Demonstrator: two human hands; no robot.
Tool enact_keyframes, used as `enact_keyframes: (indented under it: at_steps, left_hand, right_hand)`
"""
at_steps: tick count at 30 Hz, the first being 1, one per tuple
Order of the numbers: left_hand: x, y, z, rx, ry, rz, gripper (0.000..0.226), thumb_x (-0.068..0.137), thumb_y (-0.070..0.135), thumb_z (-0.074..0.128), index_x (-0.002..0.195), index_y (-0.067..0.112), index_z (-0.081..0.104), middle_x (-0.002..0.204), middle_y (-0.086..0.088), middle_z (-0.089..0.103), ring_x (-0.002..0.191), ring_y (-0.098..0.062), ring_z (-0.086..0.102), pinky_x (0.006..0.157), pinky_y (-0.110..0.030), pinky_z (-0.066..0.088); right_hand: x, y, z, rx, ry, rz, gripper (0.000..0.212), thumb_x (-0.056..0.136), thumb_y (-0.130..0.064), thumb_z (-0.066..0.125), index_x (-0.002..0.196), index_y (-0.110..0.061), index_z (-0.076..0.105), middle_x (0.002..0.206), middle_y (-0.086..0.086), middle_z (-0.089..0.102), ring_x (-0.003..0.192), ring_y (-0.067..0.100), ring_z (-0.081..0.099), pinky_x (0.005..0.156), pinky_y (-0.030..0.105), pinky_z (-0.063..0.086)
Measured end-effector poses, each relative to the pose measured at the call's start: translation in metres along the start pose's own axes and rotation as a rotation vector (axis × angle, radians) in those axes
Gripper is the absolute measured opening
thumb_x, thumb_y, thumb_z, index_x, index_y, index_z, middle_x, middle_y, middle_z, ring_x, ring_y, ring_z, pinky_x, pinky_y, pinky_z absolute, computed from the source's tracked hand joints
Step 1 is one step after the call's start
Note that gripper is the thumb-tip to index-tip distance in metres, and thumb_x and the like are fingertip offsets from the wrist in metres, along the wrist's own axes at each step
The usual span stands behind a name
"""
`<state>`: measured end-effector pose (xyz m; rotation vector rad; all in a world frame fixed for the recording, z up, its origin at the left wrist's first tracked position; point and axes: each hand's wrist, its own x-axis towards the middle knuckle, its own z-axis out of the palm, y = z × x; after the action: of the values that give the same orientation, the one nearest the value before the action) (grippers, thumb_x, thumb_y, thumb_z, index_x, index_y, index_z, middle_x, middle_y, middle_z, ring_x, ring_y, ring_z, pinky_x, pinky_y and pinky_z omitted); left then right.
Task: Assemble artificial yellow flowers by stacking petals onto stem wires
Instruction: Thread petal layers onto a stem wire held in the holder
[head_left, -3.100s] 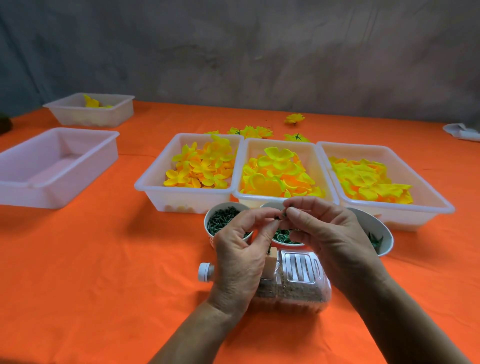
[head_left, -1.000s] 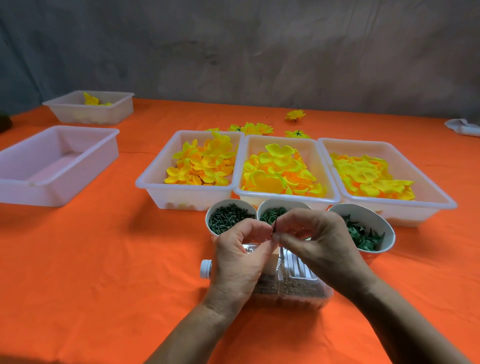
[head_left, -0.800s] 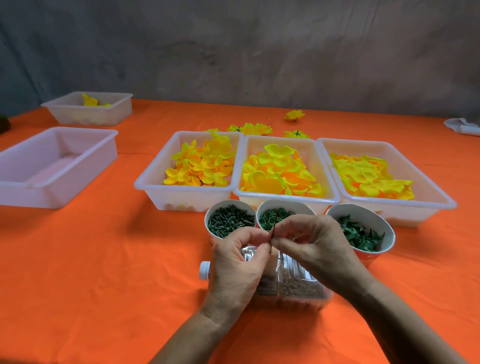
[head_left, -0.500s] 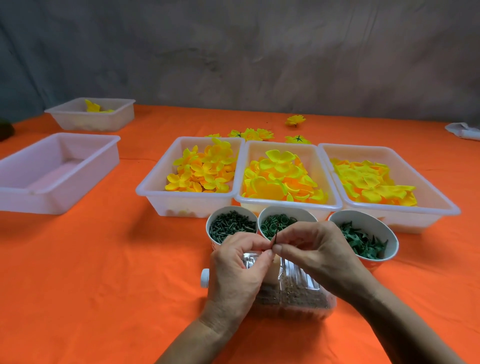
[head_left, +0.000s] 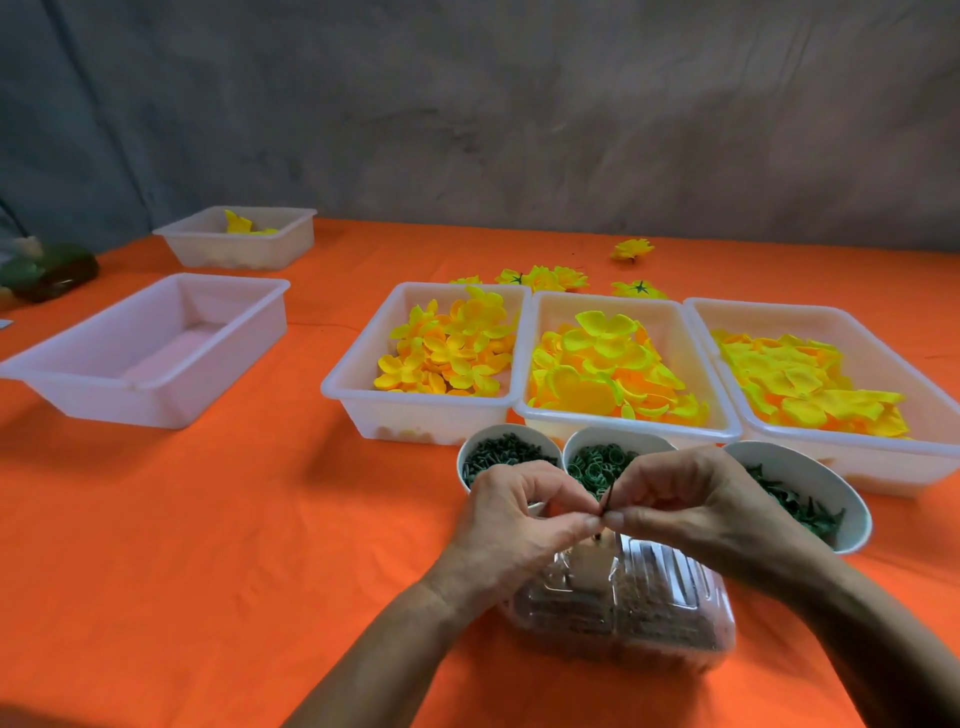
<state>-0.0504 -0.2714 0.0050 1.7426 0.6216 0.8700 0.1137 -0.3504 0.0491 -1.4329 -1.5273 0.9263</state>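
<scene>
- Head view: left hand (head_left: 511, 525) & right hand (head_left: 691, 499) meet at 6 o'clock low-centre, fingertips together over a clear plastic box (head_left: 639, 618).
- Both pinch a thin dark stem wire (head_left: 607, 498) betw. thumb & forefinger; wire stands roughly upright, top poking above the fingers (head_left: 618, 518). Left fingers curled, grasping wire from the left; right fingers curled, grasping it from the right. No petal seen on the wire.
- Clear box lies on the orange counter (head_left: 234, 545) directly under the hands, filled w/ brownish bits; can't tell what they are.
- 3 white cups just beyond the hands at 12 o'clock: left cup (head_left: 506, 457) w/ dark green pieces, mid cup (head_left: 597, 460) w/ green rings, right cup (head_left: 810, 499) w/ green leafy pieces, partly behind right hand.
- Behind cups, 3 white trays side by side, touching: left tray (head_left: 415, 410) w/ small yellow petals, mid tray (head_left: 623, 421) w/ larger yellow petals, right tray (head_left: 857, 462) w/ flat yellow petals.
- Loose yellow flowers (head_left: 545, 278) on counter past the trays, approx 12 o'clock.
- At 10 o'clock: pinkish tray (head_left: 145, 384), nothing visible inside; further back a smaller tray (head_left: 239, 249) holding a few yellow pieces.
- Far left edge, 9 o'clock: dark green object (head_left: 52, 270), unclear.
</scene>
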Motion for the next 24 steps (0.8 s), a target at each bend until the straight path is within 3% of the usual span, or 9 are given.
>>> enact_keyframes:
  at_steps: [3, 6, 9, 12, 14, 16, 19, 24]
  left_hand:
    - [0.006, -0.002, -0.008, -0.060, -0.145, -0.066, 0.020, 0.074, 0.002, 0.074, 0.070, 0.021, 0.073, 0.076, 0.001, 0.069, 0.075, -0.011, 0.064, 0.074, -0.029, 0.051]
    - [0.019, 0.001, -0.022, -0.058, -0.196, -0.064, 0.003, 0.074, 0.009, 0.074, 0.075, 0.012, 0.074, 0.073, -0.001, 0.070, 0.068, -0.007, 0.063, 0.064, -0.020, 0.050]
    - [0.049, -0.001, -0.043, 0.004, -0.001, -0.051, 0.004, 0.079, 0.007, 0.073, 0.076, 0.009, 0.073, 0.070, -0.001, 0.070, 0.066, -0.005, 0.062, 0.066, -0.021, 0.050]
    - [0.089, -0.012, -0.070, 0.290, 0.238, -0.038, 0.009, 0.082, 0.009, 0.070, 0.074, 0.013, 0.070, 0.067, 0.003, 0.066, 0.061, -0.001, 0.056, 0.064, -0.020, 0.045]
    - [0.115, -0.023, -0.088, 0.534, 0.291, -0.071, 0.007, 0.084, 0.013, 0.068, 0.080, 0.010, 0.072, 0.076, -0.004, 0.070, 0.069, -0.009, 0.061, 0.067, -0.023, 0.044]
    - [0.139, -0.036, -0.102, 0.711, 0.264, -0.134, 0.011, 0.086, 0.014, 0.063, 0.086, 0.009, 0.073, 0.088, -0.009, 0.072, 0.084, -0.021, 0.064, 0.071, -0.028, 0.045]
    - [0.170, -0.054, -0.114, 0.858, 0.166, -0.262, 0.016, 0.087, 0.013, 0.058, 0.095, 0.011, 0.072, 0.100, -0.011, 0.071, 0.098, -0.026, 0.063, 0.080, -0.033, 0.049]
    - [0.196, -0.076, -0.113, 0.967, 0.005, -0.385, 0.022, 0.085, 0.005, 0.054, 0.096, 0.012, 0.071, 0.100, -0.012, 0.071, 0.094, -0.026, 0.064, 0.073, -0.031, 0.049]
  right_hand:
    - [0.002, 0.002, -0.003, 0.020, -0.030, 0.016, 0.016, 0.067, -0.023, 0.074, 0.074, -0.009, 0.074, 0.071, 0.012, 0.072, 0.066, 0.013, 0.064, 0.062, 0.024, 0.049]
    - [0.005, 0.004, -0.004, 0.040, -0.072, 0.035, 0.017, 0.067, -0.022, 0.075, 0.075, -0.007, 0.074, 0.073, 0.017, 0.071, 0.068, 0.018, 0.063, 0.066, 0.034, 0.047]
    - [0.008, 0.005, -0.007, 0.054, -0.111, 0.068, 0.019, 0.068, -0.021, 0.077, 0.077, -0.006, 0.074, 0.074, 0.022, 0.069, 0.068, 0.021, 0.060, 0.067, 0.038, 0.043]
    - [0.013, 0.005, -0.013, 0.037, -0.174, 0.091, 0.013, 0.072, -0.019, 0.076, 0.079, -0.008, 0.075, 0.074, 0.018, 0.071, 0.068, 0.019, 0.061, 0.066, 0.036, 0.046]
    - [0.016, 0.004, -0.017, 0.028, -0.207, 0.111, 0.015, 0.073, -0.022, 0.077, 0.080, -0.009, 0.076, 0.075, 0.017, 0.071, 0.070, 0.020, 0.062, 0.067, 0.035, 0.048]
    - [0.019, 0.004, -0.020, 0.035, -0.231, 0.129, 0.026, 0.072, -0.032, 0.080, 0.082, -0.008, 0.076, 0.077, 0.019, 0.071, 0.072, 0.021, 0.062, 0.067, 0.034, 0.047]
    - [0.022, 0.004, -0.022, -0.005, -0.250, 0.116, 0.029, 0.072, -0.038, 0.080, 0.081, -0.011, 0.076, 0.077, 0.013, 0.072, 0.071, 0.016, 0.064, 0.066, 0.031, 0.047]
    - [0.023, 0.002, -0.022, -0.081, -0.256, 0.077, 0.022, 0.075, -0.043, 0.077, 0.081, -0.022, 0.077, 0.081, 0.004, 0.074, 0.079, 0.018, 0.070, 0.075, 0.036, 0.056]
